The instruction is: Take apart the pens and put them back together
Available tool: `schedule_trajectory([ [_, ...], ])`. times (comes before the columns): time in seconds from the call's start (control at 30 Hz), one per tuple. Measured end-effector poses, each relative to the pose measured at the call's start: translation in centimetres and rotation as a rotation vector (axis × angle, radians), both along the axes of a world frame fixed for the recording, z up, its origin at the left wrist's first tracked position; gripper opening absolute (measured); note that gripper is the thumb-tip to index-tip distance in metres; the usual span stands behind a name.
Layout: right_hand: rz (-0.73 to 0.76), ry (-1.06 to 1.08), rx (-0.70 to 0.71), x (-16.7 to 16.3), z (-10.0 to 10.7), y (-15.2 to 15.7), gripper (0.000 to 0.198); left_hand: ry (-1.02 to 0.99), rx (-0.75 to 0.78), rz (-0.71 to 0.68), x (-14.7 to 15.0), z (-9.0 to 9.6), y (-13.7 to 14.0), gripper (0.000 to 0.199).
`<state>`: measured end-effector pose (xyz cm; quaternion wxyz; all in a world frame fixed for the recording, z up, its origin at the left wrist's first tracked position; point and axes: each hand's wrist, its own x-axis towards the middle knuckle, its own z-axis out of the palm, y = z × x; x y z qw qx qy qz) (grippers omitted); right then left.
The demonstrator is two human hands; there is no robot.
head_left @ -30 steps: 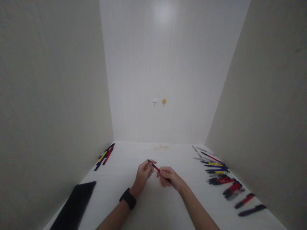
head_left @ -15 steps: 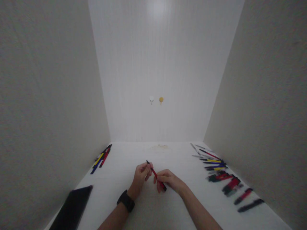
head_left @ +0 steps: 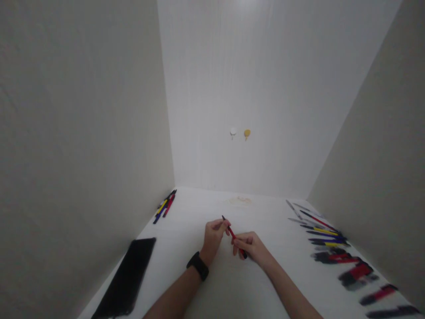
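Note:
A red pen with black ends [head_left: 233,235] is held at a slant above the white table, between both of my hands. My left hand [head_left: 214,235], with a black watch [head_left: 198,266] on its wrist, pinches the pen near its upper black end. Lower down the barrel, the thumb and fingers of my right hand [head_left: 249,246] close round it. The pen's lower black end sticks out under the right fingers.
At the left wall lies a small bundle of pens [head_left: 164,206]. A dark flat tablet-like object [head_left: 128,279] is nearer on the left. Many pens [head_left: 328,235] line the right wall, the nearer ones blurred. White [head_left: 233,132] and yellow [head_left: 247,133] hooks are on the back wall.
The view has turned left, so everything sits further right in the picture. Both hands keep their hold on the red pen, with little change in their grip.

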<state>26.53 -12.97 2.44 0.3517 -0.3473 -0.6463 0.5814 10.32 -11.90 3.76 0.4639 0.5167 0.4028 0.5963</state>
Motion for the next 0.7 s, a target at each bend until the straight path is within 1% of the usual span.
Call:
schedule_trajectory([
  [0.1,-0.06,-0.026,0.038,-0.31,-0.16,0.09,0.038,0.026,0.006,0.027,-0.01,0.02,0.12,0.039],
  [0.2,-0.089,-0.003,0.03,-0.38,-0.48,0.31,0.038,0.015,0.017,0.018,0.04,-0.15,0.37,0.037],
  [0.33,-0.018,0.06,0.044,0.03,-0.88,0.67,0.043,0.003,0.008,-0.039,0.15,-0.36,0.67,0.041],
  [0.47,0.056,0.079,0.018,0.51,-0.95,0.92,0.046,0.041,0.017,-0.059,0.09,-0.5,0.8,0.045],
  [0.7,0.033,0.084,0.011,0.25,-0.88,0.91,0.042,0.105,-0.011,-0.075,-0.17,-0.7,0.79,0.048],
])
